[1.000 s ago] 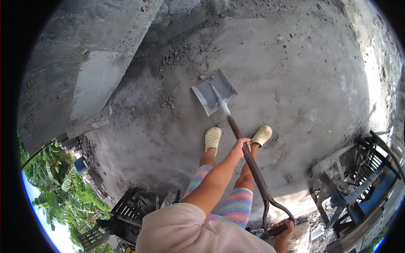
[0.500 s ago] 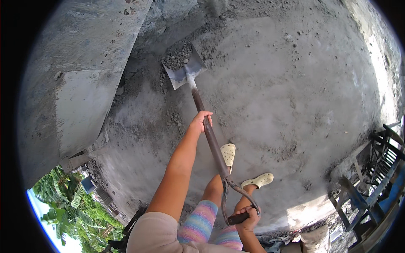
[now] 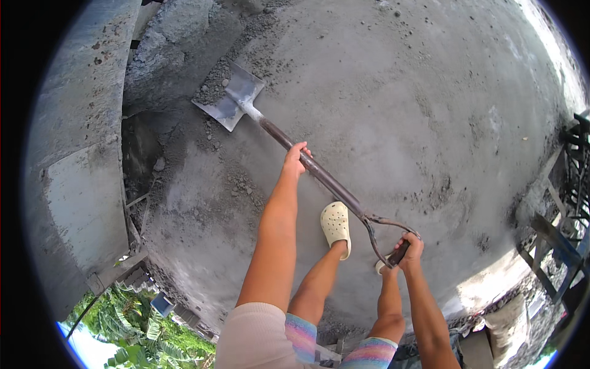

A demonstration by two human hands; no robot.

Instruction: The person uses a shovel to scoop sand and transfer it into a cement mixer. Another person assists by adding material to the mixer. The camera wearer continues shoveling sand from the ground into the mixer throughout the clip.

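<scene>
A square-bladed shovel [image 3: 335, 186] slants across the middle of the view, its metal blade [image 3: 242, 90] at the upper left and its D-shaped grip at the lower right. My left hand [image 3: 297, 158] is wrapped round the upper part of the brown shaft, near the blade. Round the crossbar of the D-grip my right hand [image 3: 410, 249] is closed. Grey gravel and sand [image 3: 215, 86] lie on the blade's far side, with a few small stones among them. I cannot tell whether the blade rests on the ground.
A grey concrete floor [image 3: 381, 111] with scattered grit spreads around me. A worn panel [image 3: 89, 209] stands along the left, beside a rough lump of concrete [image 3: 178, 55]. Dark metal frames [image 3: 553, 246] stand at the right. A sack [image 3: 509, 329] lies at the lower right. Pale clogs [image 3: 335, 224] are on my feet.
The shovel now slants more to the left, with its blade further left in view and its grip further right and up. Both hands keep their hold. My feet appear further apart.
</scene>
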